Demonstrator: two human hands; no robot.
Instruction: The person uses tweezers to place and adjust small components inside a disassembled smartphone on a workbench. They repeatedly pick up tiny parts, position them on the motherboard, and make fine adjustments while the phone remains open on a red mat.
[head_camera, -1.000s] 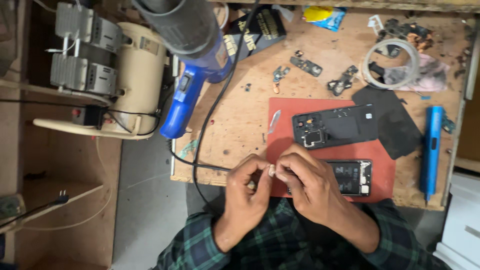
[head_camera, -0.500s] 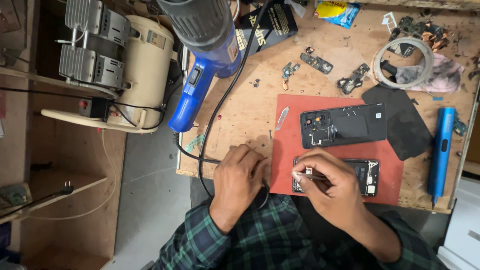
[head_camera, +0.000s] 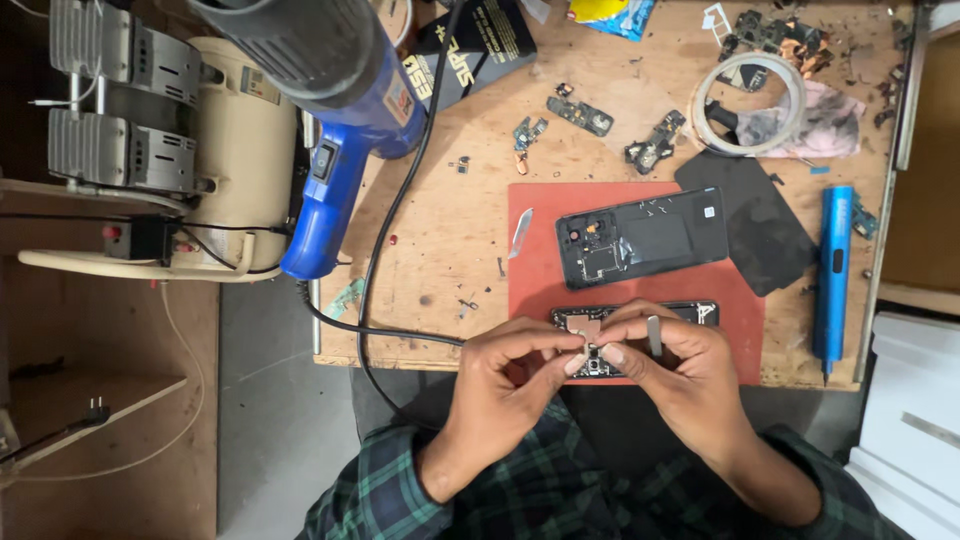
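On the far left sits a big cream machine (head_camera: 235, 150) with grey metal fins. Beside it, the wooden table (head_camera: 450, 230) fills the middle of the scene. A blue heat gun (head_camera: 330, 110) lies across the far left part of the table, and its black cord (head_camera: 385, 260) runs down to the near edge. A red mat (head_camera: 530, 290) lies on the table near the person. On the mat, farther away, rests a black phone back (head_camera: 640, 238). A black flat cover (head_camera: 760, 220) lies to its right, half on the mat. A blue electric screwdriver (head_camera: 832, 270) lies at the right side of the table. A ring of white tape (head_camera: 748, 102) sits at the far right.

Near the edge of the mat lies an open phone (head_camera: 640, 318), partly hidden by the hands. The left hand (head_camera: 510, 385) is curled, and its thumb and finger pinch a tiny part that is too small to tell. The right hand (head_camera: 685, 370) is curled too and holds thin metal tweezers (head_camera: 654, 335). The fingertips of both hands meet just over the open phone.
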